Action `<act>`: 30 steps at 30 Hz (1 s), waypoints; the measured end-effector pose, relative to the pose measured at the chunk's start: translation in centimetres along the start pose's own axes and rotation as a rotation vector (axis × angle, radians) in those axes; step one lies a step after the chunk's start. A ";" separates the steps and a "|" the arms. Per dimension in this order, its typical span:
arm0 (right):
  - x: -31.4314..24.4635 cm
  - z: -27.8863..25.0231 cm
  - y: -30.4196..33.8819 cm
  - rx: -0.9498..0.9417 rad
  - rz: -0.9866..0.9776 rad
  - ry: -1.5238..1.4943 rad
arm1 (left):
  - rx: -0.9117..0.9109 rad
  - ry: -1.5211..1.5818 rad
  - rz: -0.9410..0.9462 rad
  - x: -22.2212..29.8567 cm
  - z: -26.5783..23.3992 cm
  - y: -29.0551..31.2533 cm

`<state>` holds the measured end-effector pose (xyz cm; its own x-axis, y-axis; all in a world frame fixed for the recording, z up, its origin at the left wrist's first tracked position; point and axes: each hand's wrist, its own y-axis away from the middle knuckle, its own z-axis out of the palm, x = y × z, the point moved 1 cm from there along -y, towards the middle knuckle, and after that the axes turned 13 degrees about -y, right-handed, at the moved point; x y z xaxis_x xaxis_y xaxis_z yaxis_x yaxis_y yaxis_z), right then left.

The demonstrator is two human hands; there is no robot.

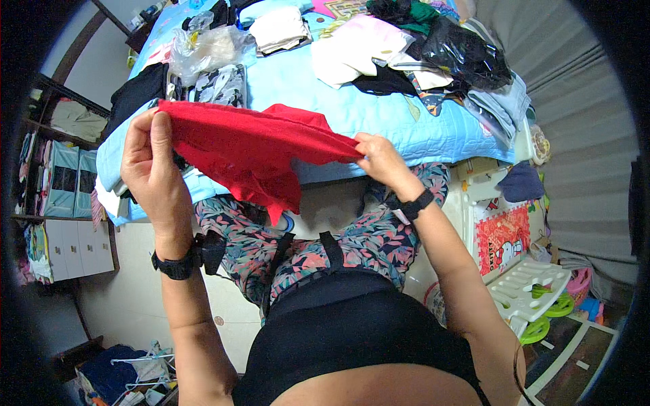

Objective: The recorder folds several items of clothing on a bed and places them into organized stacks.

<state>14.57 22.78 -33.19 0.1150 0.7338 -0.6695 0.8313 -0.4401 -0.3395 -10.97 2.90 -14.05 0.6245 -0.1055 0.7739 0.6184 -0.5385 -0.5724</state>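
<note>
On the light blue bed [277, 88], a clear plastic bag [203, 57] and a grey patterned garment [220, 86] lie toward its left side, with a stack of folded white cloth [279, 30] farther back; on its right half, a loose white garment [355, 51] lies beside a shiny black plastic bundle [467, 54], and folded pale denim [501, 105] rests at its right edge. To the left of the bed stands a shelf unit with white drawers [80, 249]; to its right hangs a grey curtain [569, 115]. A red cloth [250, 139] is held up just in front of the bed, covering part of its near edge from sight. The hands are well apart, each clamped on an end of this cloth: the left hand [149, 162] pinches its left end between thumb and curled fingers, while the right hand [384, 161] grips its narrowed right end. The left forearm rises almost straight toward the bed, hand upright; the right forearm slants inward toward the bed's near edge, slightly lower, knuckles outward.
</note>
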 end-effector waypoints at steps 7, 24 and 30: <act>-6.0 -13.7 4.2 0.080 0.003 0.413 | -0.167 0.157 -0.267 -3.7 -1.1 5.8; -13.8 -14.8 0.4 0.145 -0.245 0.318 | -0.047 0.366 -0.140 -4.2 -5.6 -1.0; -16.2 -18.6 -5.5 0.380 -0.409 0.428 | -0.064 0.216 0.048 -4.0 -8.4 -5.2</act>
<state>18.30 22.95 -8.20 0.1022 0.9840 -0.1463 0.6151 -0.1781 -0.7681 -20.68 -0.90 -11.95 0.5314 -0.3052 0.7902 0.5544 -0.5800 -0.5969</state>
